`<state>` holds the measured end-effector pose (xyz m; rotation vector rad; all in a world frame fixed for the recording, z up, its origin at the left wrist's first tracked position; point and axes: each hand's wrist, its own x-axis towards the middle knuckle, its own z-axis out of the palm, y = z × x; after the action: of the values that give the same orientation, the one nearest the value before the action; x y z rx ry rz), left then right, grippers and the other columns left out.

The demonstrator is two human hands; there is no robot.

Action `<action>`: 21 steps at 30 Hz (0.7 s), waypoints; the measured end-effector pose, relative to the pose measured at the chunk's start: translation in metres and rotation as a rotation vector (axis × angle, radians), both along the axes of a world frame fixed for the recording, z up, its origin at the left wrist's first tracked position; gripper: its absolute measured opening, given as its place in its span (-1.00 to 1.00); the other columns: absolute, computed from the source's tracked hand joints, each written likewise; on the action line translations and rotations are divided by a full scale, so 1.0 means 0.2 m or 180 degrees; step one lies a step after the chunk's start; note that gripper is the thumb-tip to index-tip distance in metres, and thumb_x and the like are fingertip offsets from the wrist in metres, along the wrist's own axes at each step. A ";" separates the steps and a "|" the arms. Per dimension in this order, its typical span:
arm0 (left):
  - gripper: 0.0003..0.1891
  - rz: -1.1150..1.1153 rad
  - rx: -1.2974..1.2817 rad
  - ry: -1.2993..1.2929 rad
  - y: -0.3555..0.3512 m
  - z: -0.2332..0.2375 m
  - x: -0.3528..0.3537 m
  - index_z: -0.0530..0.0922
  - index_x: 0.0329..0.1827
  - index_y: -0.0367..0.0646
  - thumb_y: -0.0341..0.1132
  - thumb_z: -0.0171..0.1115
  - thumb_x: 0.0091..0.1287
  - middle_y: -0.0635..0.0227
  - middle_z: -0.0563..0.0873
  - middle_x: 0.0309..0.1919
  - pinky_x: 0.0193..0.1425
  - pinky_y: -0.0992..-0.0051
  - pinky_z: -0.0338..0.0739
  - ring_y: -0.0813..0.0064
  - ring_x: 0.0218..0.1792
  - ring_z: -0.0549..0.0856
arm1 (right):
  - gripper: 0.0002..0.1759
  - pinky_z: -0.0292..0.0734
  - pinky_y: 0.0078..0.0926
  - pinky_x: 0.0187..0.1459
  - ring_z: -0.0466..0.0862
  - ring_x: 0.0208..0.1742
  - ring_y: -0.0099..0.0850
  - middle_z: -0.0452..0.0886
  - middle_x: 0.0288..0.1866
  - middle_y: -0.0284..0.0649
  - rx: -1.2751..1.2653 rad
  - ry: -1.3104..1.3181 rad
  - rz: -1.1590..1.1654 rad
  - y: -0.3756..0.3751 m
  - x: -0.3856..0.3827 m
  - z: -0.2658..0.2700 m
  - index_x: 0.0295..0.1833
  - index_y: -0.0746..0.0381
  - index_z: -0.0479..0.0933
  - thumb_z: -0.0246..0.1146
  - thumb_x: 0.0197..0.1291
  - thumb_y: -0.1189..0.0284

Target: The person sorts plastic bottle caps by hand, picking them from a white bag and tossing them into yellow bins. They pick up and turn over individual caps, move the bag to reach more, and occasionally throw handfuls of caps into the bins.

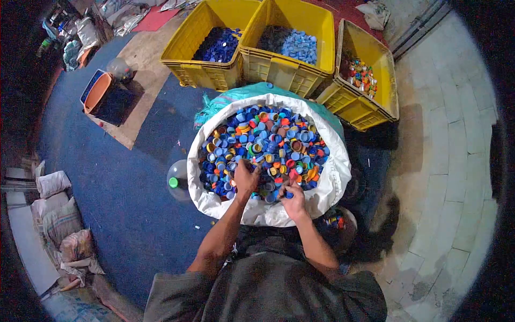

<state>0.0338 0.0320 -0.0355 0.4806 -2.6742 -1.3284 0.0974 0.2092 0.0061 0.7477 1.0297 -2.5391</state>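
Note:
A white sack (341, 180) with its rim rolled down stands in front of me, filled with mixed bottle caps (268, 131) in blue, orange, red, yellow and green. My left hand (246, 181) reaches into the middle of the pile, fingers curled downward among the caps; what it grips is hidden. To its right, my right hand (294, 202) is over the near part of the pile with its fingers bent inward. A blue bottle cap (288, 195) shows in its curled fingers, and red caps lie just beyond them.
Three yellow crates (287, 67) stand behind the sack, holding dark blue, light blue and mixed caps. A clear bottle with a green cap (173, 183) is left of the sack. An orange container (97, 92) sits farther left. A pale block wall (445, 161) runs along the right.

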 end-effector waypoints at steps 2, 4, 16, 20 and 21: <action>-0.57 0.0033 0.0311 0.0061 0.00 0.09 0.02 0.45 -0.18 -0.30 -0.23 0.44 0.03 0.12 0.63 -0.34 -0.22 0.31 0.51 0.21 -0.35 0.63 | -0.80 0.35 -0.47 -0.26 0.44 -0.37 -0.48 0.41 -0.38 -0.34 0.0243 -0.0001 0.0057 -0.03 -0.02 0.02 -0.16 0.21 0.43 0.16 0.06 0.46; -0.60 0.0103 0.0819 0.0018 0.00 0.19 0.04 0.47 -0.14 -0.29 -0.29 0.42 0.05 0.18 0.61 -0.34 -0.20 0.37 0.50 0.33 -0.33 0.61 | -0.84 0.36 -0.48 -0.29 0.45 -0.39 -0.49 0.41 -0.42 -0.37 0.0897 0.0307 0.0405 -0.03 -0.05 -0.02 -0.19 0.23 0.47 0.20 0.07 0.47; -0.64 0.1002 0.4427 -0.0610 -0.17 0.11 0.24 0.50 -0.10 -0.24 -0.09 0.02 0.31 0.30 0.59 -0.30 -0.25 0.44 0.52 0.42 -0.32 0.57 | -0.71 0.47 -0.22 -0.21 0.56 -0.22 -0.08 0.48 -0.27 -0.07 0.4947 0.1895 0.1080 -0.16 -0.28 -0.02 -0.22 0.27 0.54 0.39 -0.03 0.36; -0.78 0.1403 0.4783 -0.0828 -0.19 0.11 0.29 0.50 -0.21 -0.16 -0.20 0.10 0.25 0.37 0.54 -0.45 -0.43 0.46 0.50 0.44 -0.46 0.55 | -0.69 0.50 -0.19 -0.25 0.59 -0.22 -0.10 0.51 -0.23 -0.14 0.5339 0.2148 0.1053 -0.20 -0.32 -0.14 -0.20 0.22 0.58 0.41 -0.03 0.28; -0.81 0.1408 0.4696 -0.0928 -0.19 0.11 0.29 0.49 -0.23 -0.15 -0.21 0.11 0.25 0.38 0.53 -0.47 -0.44 0.46 0.49 0.45 -0.48 0.54 | -0.70 0.50 -0.18 -0.24 0.59 -0.23 -0.09 0.50 -0.23 -0.14 0.5280 0.2073 0.1090 -0.21 -0.33 -0.14 -0.20 0.22 0.58 0.39 -0.01 0.29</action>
<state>0.0921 -0.0069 -0.0132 1.2856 -1.0357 -2.8883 0.0317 0.1680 -0.0214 -0.1141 3.0768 -1.1064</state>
